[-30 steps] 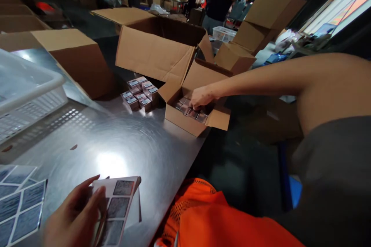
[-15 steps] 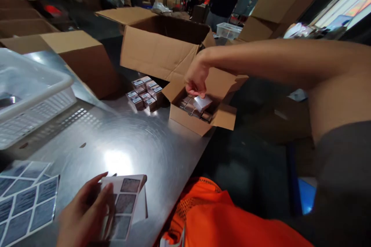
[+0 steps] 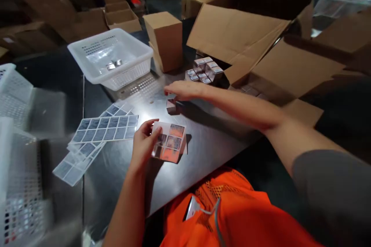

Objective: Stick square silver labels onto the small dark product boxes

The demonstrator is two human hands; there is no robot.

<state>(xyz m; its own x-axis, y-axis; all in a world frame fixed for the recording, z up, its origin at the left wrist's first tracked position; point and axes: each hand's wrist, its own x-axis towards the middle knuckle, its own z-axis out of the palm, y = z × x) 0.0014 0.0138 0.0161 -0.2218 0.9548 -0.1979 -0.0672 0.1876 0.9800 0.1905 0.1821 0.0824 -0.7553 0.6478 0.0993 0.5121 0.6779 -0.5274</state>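
Note:
My left hand (image 3: 146,139) is closed on a sheet of labels (image 3: 174,141), its thumb pressed on the white backing. Several dark printed labels show on the sheet, some with an orange sheen. Above it, the fingers of my right hand (image 3: 184,90) are curled down at a small box (image 3: 171,105) over the metal table; the hand partly hides their contact. More label sheets (image 3: 106,128) lie overlapped to the left of my left hand. A cluster of small boxes (image 3: 204,69) stands behind my right hand, beside an open carton (image 3: 278,67) with more small boxes inside.
A white plastic basket (image 3: 116,79) with a few small silvery items sits at the back left. A brown cardboard box (image 3: 166,42) and a large open carton (image 3: 234,32) stand behind. Blurred white baskets (image 3: 21,185) are at the left edge. Orange cloth (image 3: 220,216) covers my lap.
My right hand has moved left out of the open carton, bringing a small box over the table. The view has swung left. My left hand keeps hold of the label sheet.

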